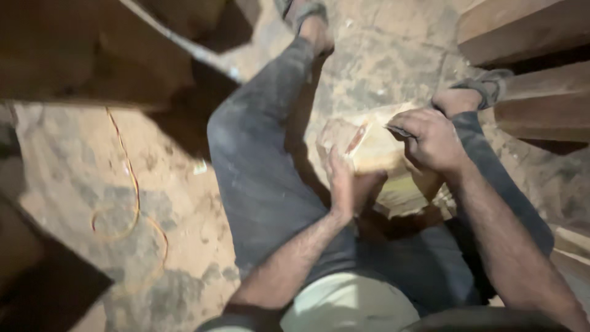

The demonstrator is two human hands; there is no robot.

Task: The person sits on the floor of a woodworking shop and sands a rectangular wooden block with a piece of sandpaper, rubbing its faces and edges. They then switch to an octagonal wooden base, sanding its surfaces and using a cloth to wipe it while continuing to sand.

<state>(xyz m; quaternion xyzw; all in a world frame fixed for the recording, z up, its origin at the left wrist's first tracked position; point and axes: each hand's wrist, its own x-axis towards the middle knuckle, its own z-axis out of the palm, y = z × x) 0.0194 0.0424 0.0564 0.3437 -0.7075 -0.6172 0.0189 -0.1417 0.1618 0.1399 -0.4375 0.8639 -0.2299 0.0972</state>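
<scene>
The pale wooden block (pixel 375 150) sits between the seated person's knees, just above the dusty floor (pixel 92 184), its long axis slanting from lower left to upper right. The left hand (pixel 347 184) cups its near end, fingers wrapped underneath. The right hand (pixel 433 138) presses on its far top, fingers curled around a thin blade (pixel 398 131).

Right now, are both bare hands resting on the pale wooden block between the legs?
Yes, the left hand and right hand both press on the pale wooden block.
</scene>
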